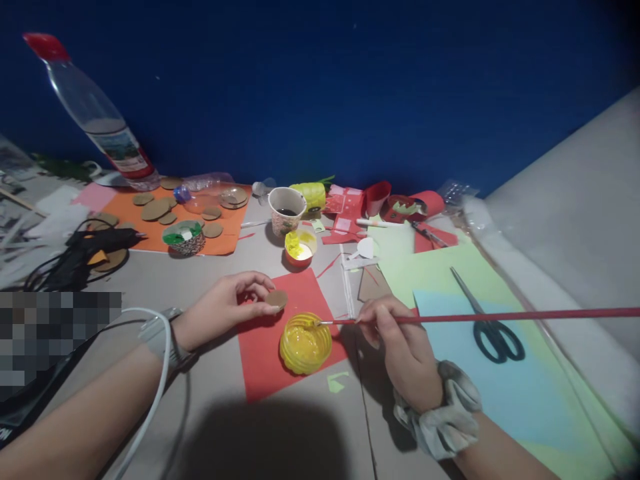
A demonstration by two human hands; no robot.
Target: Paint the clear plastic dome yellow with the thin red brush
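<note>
Between the thumb and fingers of my left hand [249,298] is a small round cardboard disc [277,300], held over a sheet of red paper [265,360]. My right hand [397,337] grips a long red paintbrush [450,318], its handle reaching off to the right. The brush tip rests at the inner edge of a ribbed yellow bowl [306,343] that contains yellow paint. This bowl stands on the red paper, just in front of the disc.
Behind are a paper cup of dark liquid [287,207] and a small paint cup [300,250]. Scissors [493,330] lie on blue paper at right. At left are a glue gun [90,247], cardboard discs on orange paper [225,245] and a tall bottle [107,127]. A white cable [163,373] crosses my left forearm.
</note>
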